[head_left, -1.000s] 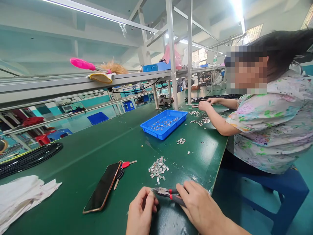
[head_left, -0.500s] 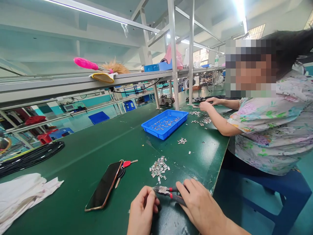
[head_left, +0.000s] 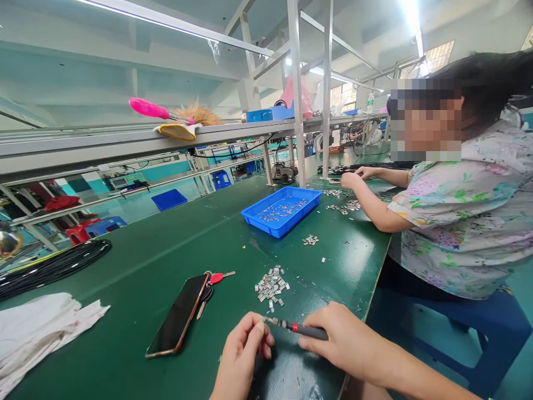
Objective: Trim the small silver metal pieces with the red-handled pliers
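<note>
My right hand [head_left: 333, 339] is closed round the dark handles of a pair of pliers [head_left: 306, 330] with red bands near the jaws. The pliers are turned edge-on, their jaws pointing left at my other fingertips. My left hand [head_left: 245, 347] is closed in a pinch, thumb against forefinger, right at the jaw tips. Whatever small piece sits in that pinch is too small to name. Just beyond both hands lies a pile of small silvery metal pieces [head_left: 271, 287] on the green tabletop [head_left: 125, 311].
A blue tray [head_left: 278, 228] with small parts stands farther back. To the left lie a phone [head_left: 179, 316], keys [head_left: 216, 279], a white cloth [head_left: 45, 333] and coiled black cable [head_left: 58, 266]. A co-worker [head_left: 458, 211] sits at the right, hands over other small pieces.
My right hand has rolled the pliers from flat, with both handles showing, to edge-on. My left hand keeps its pinch at the jaw tips.
</note>
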Demonstrator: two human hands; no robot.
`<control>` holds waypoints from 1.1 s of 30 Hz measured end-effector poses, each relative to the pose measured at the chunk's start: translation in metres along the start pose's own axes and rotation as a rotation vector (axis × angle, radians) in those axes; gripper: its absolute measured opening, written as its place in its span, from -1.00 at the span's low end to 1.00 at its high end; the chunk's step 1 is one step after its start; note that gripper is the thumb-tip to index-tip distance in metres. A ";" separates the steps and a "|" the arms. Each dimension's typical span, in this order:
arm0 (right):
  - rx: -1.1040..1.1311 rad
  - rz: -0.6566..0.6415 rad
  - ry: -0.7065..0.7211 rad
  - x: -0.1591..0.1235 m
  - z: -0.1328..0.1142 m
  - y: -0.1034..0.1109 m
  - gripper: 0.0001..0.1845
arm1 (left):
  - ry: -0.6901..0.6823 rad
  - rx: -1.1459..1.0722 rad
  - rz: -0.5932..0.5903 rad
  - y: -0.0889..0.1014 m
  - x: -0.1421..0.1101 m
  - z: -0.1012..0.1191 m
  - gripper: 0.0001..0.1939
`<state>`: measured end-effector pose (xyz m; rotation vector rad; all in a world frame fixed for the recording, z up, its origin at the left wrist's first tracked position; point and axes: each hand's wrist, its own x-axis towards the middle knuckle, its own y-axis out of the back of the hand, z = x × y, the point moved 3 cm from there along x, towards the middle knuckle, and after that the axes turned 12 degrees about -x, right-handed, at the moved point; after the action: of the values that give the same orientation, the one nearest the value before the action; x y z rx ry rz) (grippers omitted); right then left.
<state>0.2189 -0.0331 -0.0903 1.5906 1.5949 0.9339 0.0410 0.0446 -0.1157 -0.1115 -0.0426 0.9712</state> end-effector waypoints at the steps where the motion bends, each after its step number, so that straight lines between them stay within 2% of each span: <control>1: 0.037 -0.030 0.011 0.000 0.001 0.001 -0.70 | 0.002 -0.014 -0.012 0.000 0.000 0.000 -0.65; 4: 0.072 -0.117 0.020 -0.002 0.002 -0.001 -0.71 | 0.011 -0.041 -0.035 0.001 0.001 -0.002 -0.64; 6: -0.038 -0.061 -0.001 -0.004 0.002 -0.005 -0.73 | 0.018 -0.034 -0.025 0.002 0.001 -0.004 -0.63; 10: -0.453 0.255 -0.017 -0.009 0.000 -0.015 -0.89 | 0.055 -0.006 0.007 0.003 0.001 -0.010 -0.59; 14: -0.802 0.592 0.090 -0.015 -0.006 -0.018 -0.62 | 0.070 0.028 0.020 0.001 0.000 -0.009 -0.61; 17: -0.922 0.692 0.128 -0.017 -0.007 -0.018 -0.53 | 0.079 0.049 0.034 0.000 -0.001 -0.007 -0.62; 20: -0.968 0.699 0.145 -0.017 -0.007 -0.018 -0.51 | 0.087 0.068 0.032 -0.001 -0.002 -0.005 -0.64; 25: -1.033 0.705 0.174 -0.018 -0.007 -0.021 -0.62 | 0.087 0.088 0.069 -0.003 -0.004 -0.003 -0.65; 29: -0.994 0.691 0.175 -0.016 -0.005 -0.026 -0.62 | 0.104 0.098 0.053 -0.003 -0.004 -0.002 -0.66; 31: -0.867 0.586 0.147 -0.013 -0.002 -0.027 -0.68 | 0.111 0.088 0.034 -0.003 -0.003 -0.001 -0.66; 33: -0.672 0.385 0.089 -0.010 0.002 -0.026 -0.84 | 0.108 0.066 0.015 -0.003 -0.003 0.000 -0.66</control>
<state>0.2074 -0.0425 -0.1134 1.3844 0.8758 1.5628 0.0414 0.0408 -0.1152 -0.1030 0.0894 0.9795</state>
